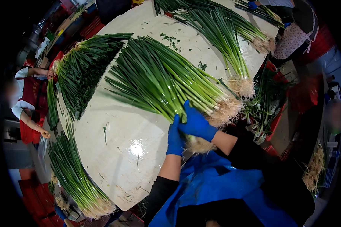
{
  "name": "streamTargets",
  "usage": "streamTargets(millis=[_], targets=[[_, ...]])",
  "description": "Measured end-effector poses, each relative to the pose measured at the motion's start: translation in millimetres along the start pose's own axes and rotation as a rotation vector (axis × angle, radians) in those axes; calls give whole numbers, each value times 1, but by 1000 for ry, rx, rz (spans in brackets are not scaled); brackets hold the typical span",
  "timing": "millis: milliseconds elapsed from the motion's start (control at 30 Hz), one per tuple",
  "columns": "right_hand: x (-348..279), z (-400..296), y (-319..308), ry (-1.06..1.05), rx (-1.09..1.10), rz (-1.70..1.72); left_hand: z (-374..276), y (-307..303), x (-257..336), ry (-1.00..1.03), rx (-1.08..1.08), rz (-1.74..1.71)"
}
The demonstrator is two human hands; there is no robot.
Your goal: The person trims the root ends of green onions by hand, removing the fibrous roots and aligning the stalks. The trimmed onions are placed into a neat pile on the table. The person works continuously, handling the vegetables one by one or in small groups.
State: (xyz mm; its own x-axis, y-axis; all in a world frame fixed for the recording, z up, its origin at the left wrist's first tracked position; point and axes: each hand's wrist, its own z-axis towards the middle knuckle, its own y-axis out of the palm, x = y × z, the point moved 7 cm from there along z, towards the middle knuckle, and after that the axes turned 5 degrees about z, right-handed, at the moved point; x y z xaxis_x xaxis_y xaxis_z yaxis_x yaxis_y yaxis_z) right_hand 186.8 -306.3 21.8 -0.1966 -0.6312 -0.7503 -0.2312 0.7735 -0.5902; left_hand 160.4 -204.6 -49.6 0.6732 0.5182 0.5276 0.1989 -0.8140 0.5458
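My left hand [175,137] and my right hand [198,122], both in blue gloves, are closed around the lower stalks of a bunch of green onions [167,95]. The hands touch each other. Roots of this bunch [200,145] hang below them, by my blue apron [216,178]. Its long green leaves stretch up and left over the pale tabletop [125,122]. Right beside it lies a second heap of green onions [193,75], its pale hairy roots [228,109] pointing right. Where the leaves overlap, I cannot tell one bunch from the other.
More green onions lie at the left [91,62], lower left [74,176] and upper right [227,45]. Leaf scraps [170,39] dot the table. A red crate [275,122] with trimmed leaves stands right. Co-workers stand at the left edge [31,93] and upper right [292,37].
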Motion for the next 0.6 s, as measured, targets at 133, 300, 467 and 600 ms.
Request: streamTargets(millis=[133,300,467,600], targets=[[-49,-21,31,-158,-230,292,-23,-13,29,205,-88,157],[-67,-42,35,-321,-253,206,-61,-85,38,65,32,104],[9,-18,42,123,-277,521,-75,-94,47,150,127,218],[-6,-24,79,-174,-180,589,-65,-79,37,157,66,172]])
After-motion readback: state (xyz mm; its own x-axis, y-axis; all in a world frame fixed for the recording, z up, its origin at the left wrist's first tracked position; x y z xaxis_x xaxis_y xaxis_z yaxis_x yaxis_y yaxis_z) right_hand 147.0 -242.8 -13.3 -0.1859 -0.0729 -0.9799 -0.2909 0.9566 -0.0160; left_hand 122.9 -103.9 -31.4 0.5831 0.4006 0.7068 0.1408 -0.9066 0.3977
